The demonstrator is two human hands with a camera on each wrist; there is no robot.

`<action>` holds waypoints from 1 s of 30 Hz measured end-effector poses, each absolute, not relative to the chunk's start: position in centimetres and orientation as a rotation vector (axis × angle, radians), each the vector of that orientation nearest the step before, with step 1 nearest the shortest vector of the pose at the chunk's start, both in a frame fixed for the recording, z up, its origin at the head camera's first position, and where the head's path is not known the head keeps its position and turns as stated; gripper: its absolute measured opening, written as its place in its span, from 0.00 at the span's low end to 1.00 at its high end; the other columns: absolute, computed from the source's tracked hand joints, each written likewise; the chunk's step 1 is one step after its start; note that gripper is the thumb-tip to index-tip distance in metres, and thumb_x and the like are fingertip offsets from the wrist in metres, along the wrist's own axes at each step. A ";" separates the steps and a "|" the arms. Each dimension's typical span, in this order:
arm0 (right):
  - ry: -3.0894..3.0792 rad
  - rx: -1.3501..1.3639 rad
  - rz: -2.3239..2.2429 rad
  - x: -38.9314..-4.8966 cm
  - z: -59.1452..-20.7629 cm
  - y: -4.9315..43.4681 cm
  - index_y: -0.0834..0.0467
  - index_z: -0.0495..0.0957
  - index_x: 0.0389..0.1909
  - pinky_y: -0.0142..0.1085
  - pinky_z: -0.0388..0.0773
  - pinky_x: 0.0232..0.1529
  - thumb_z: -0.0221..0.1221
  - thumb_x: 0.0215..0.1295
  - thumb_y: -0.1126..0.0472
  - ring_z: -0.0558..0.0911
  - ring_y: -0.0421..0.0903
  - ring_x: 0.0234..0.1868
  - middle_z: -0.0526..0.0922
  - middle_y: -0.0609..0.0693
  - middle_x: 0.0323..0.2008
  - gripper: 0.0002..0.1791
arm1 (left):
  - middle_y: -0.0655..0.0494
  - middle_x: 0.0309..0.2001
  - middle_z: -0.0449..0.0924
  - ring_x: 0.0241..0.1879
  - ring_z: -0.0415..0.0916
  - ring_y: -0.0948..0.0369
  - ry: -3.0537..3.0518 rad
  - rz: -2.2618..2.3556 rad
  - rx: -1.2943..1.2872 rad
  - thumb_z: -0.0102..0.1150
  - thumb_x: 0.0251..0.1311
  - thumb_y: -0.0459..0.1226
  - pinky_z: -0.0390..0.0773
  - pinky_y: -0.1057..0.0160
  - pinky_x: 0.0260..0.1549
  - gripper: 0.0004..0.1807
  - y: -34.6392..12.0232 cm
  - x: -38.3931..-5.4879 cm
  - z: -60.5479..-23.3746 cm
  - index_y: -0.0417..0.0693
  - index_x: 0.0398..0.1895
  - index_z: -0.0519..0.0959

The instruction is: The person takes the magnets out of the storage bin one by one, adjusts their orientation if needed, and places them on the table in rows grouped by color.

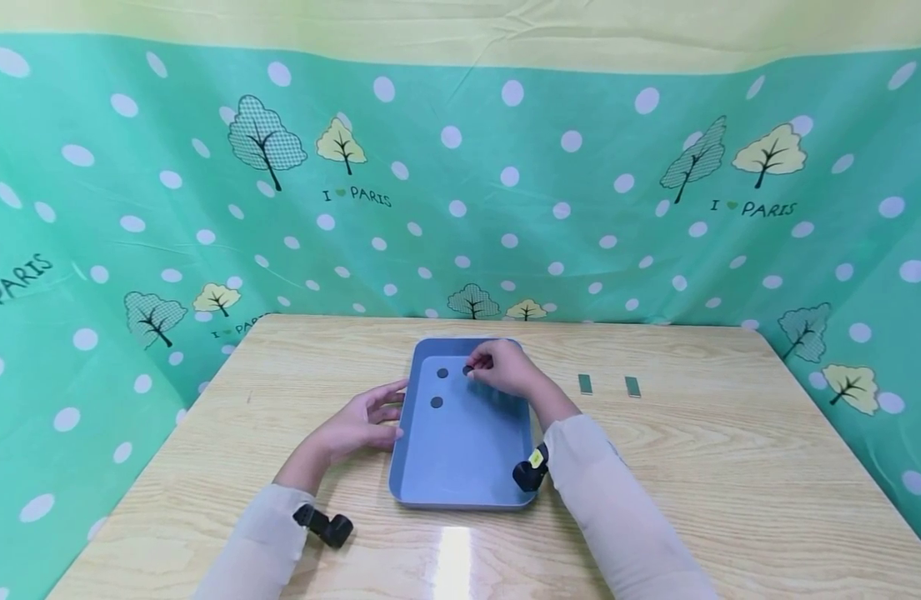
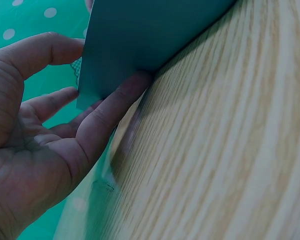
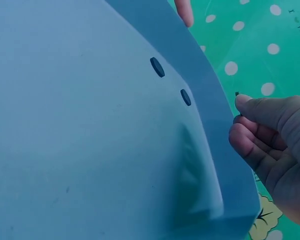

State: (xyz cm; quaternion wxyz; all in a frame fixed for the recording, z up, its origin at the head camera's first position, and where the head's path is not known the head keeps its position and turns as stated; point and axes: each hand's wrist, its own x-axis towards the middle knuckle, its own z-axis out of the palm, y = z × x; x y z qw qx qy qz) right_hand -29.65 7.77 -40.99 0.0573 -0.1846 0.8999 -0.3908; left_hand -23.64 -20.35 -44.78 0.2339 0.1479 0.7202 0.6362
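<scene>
My right hand is over the far end of a blue rectangular tray. Between thumb and fingertips it pinches a small dark disc, mostly hidden in the right wrist view. Two similar dark discs lie flat on the tray floor: a far disc and a nearer disc. My left hand rests against the outside of the tray's left wall, thumb and fingers spread. In the left wrist view one of its fingers touches the wall low down, close to the tabletop.
Two thin green rectangular pieces, a left piece and a right piece, lie on the wooden table right of the tray. A green dotted cloth hangs behind and along the sides. Each wrist wears a small black camera.
</scene>
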 end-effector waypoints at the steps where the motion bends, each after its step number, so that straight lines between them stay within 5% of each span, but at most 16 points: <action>1: 2.730 -0.563 -1.187 -29.5 -40.9 7.8 0.61 0.83 0.39 0.32 0.80 0.37 0.65 0.61 0.66 0.79 0.43 0.35 0.81 0.49 0.33 0.06 | 0.37 0.72 0.55 0.67 0.59 0.40 1.980 1.745 0.403 0.63 0.55 0.26 0.78 0.52 0.53 0.48 -20.4 -23.6 -44.8 0.45 0.77 0.50; 30: 2.784 -0.626 -1.338 -26.4 -39.7 10.9 0.62 0.83 0.40 0.35 0.80 0.38 0.65 0.61 0.64 0.78 0.43 0.35 0.81 0.48 0.33 0.08 | 0.36 0.71 0.55 0.67 0.60 0.40 1.981 1.751 0.402 0.64 0.55 0.27 0.78 0.51 0.53 0.48 -20.4 -23.5 -44.7 0.44 0.77 0.51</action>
